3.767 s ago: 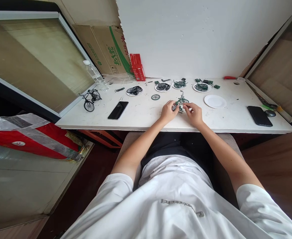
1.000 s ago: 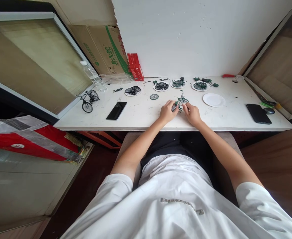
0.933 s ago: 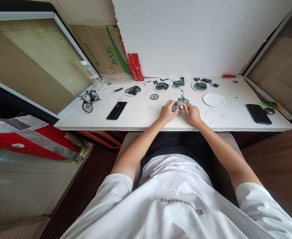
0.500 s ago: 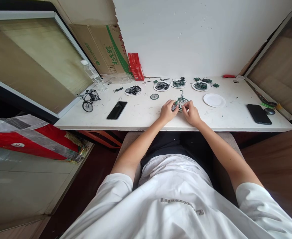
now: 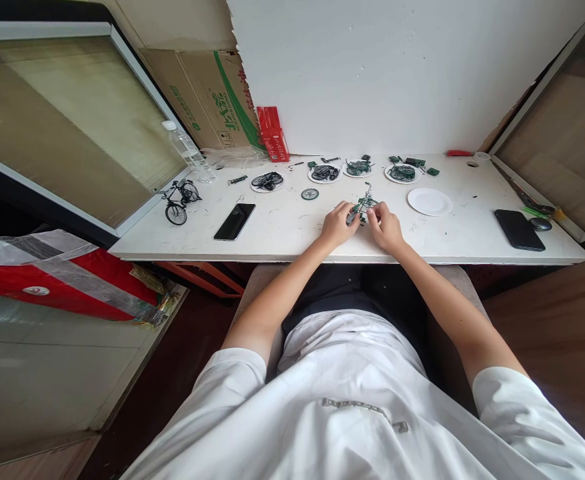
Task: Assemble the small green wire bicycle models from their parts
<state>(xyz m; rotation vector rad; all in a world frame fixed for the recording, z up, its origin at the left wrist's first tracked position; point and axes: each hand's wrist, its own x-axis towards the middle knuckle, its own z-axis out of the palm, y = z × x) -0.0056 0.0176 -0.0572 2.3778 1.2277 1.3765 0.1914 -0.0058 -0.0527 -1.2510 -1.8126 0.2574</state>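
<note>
Near the front of the table, a small green model bicycle (image 5: 365, 201) sits between my two hands. My left hand (image 5: 340, 225) is closed on its near end, where part of a dark wheel shows by the fingertips. On the other side, my right hand (image 5: 386, 228) has its fingers pinched at the bicycle's frame; whether a tiny part is also between them is hidden. A loose spoked wheel (image 5: 310, 194) lies flat to the left of the hands. An assembled black model bicycle (image 5: 176, 212) stands at the table's left end.
Paper plates of black parts (image 5: 267, 181) and green parts (image 5: 402, 173) line the back. A bare white plate (image 5: 430, 201) lies to the right. Phones (image 5: 234, 222) rest on both sides. A water bottle (image 5: 192, 157) and a red box (image 5: 273, 137) stand at the back left.
The model bicycle has tilted and turned slightly to the right between my hands. My left hand has shifted a little to the right with it; my right hand's fingers have moved slightly.
</note>
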